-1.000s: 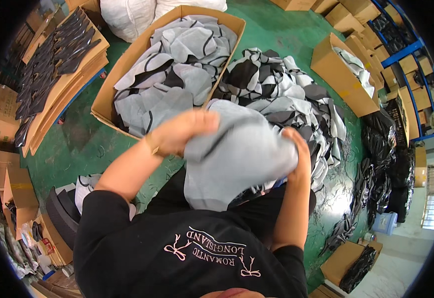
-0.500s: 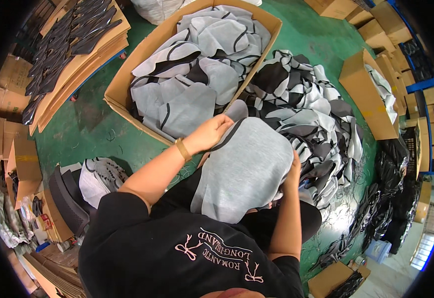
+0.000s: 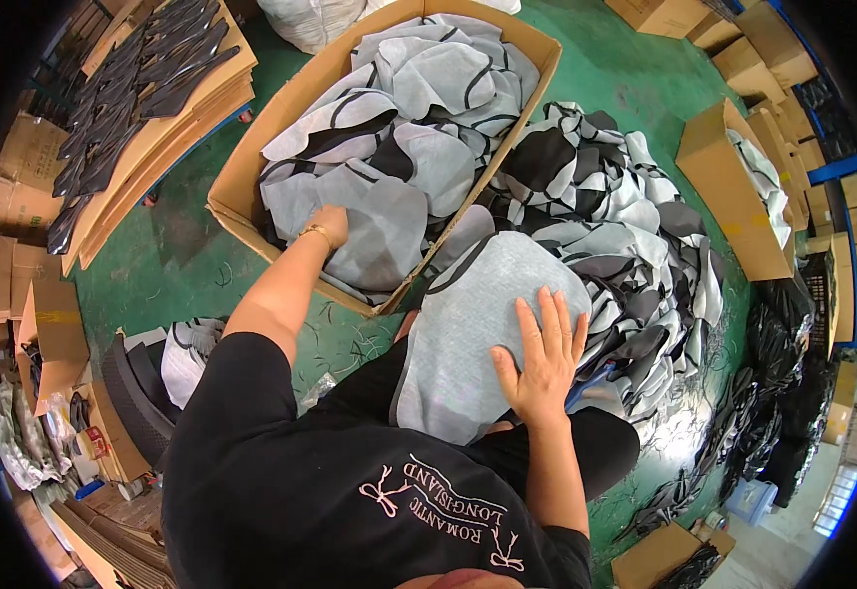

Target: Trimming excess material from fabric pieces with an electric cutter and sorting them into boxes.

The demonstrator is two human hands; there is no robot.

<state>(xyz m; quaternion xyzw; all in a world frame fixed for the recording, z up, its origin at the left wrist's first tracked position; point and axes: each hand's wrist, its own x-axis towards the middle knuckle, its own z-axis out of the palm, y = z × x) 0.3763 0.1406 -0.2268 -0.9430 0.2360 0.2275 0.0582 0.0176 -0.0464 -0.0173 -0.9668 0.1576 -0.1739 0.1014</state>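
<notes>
A light grey, curved fabric piece (image 3: 458, 344) with black edging along its upper left lies across my lap. My right hand (image 3: 543, 365) rests flat on its right side, fingers spread. My left hand (image 3: 327, 228), with a yellowish band at the wrist, reaches over the near side of a big cardboard box (image 3: 237, 162). Its fingers are curled down onto a grey fabric piece in the box (image 3: 374, 226), and the fingertips are partly hidden. Similar grey pieces with black trim fill the box. A darker grey rounded flap (image 3: 465, 236) shows just beyond the piece on my lap.
A large heap of grey and black pieces (image 3: 634, 245) covers the green floor right of the box. Stacked boards bearing black shaped parts (image 3: 144, 88) stand at the far left. Another carton (image 3: 732, 196) and black plastic bags (image 3: 781, 334) are at the right. Thread scraps litter the floor.
My left hand has let go of the piece on my lap and moved forward and left into the box. My right hand has shifted from that piece's right edge onto its top.
</notes>
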